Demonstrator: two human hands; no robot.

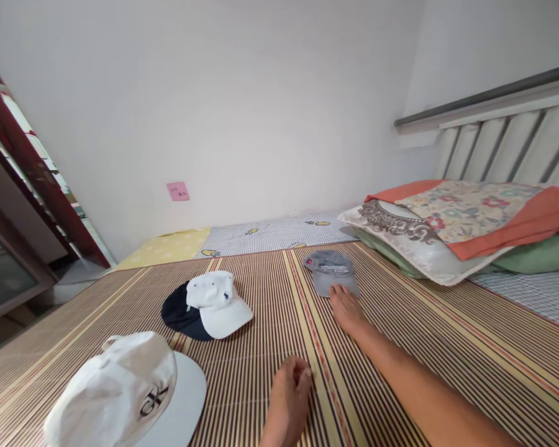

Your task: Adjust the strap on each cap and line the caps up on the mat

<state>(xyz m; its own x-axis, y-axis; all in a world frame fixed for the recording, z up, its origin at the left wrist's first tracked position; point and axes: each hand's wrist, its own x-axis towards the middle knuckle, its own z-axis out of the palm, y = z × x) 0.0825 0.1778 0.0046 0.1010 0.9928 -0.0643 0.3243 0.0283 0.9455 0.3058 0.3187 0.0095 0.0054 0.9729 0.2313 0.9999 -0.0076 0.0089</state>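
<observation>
With the clock centred on my left hand [291, 394] and twelve toward the wall, I have the grey baseball cap [330, 273] at about 1 o'clock, lying on the striped mat [256, 385] with its brim toward me. My right hand [347, 307] reaches it from the 4 o'clock side, arm stretched out. The fingers of that hand lie close together, slightly bent, their tips touching the brim near its front edge. I can't see the thumb well enough to tell whether they are clamped on it or just resting there.

My left hand sits low in view, nearest the mat, with nothing visible in it. Its fingers are loosely curled toward the thumb around a small hollow; I can't tell whether the tips meet.

Toward 11 o'clock, the white cap with a small dark logo [218, 301] partly overlaps a navy cap [181, 313]. At 9 o'clock I see the cream cap with CK lettering [116, 391], its pale brim pointing roughly toward 3. Farther out between 1 and 2 lies a white pillow with brown scrollwork [410, 248], partly covered by an orange-edged floral cloth [475, 214].
</observation>
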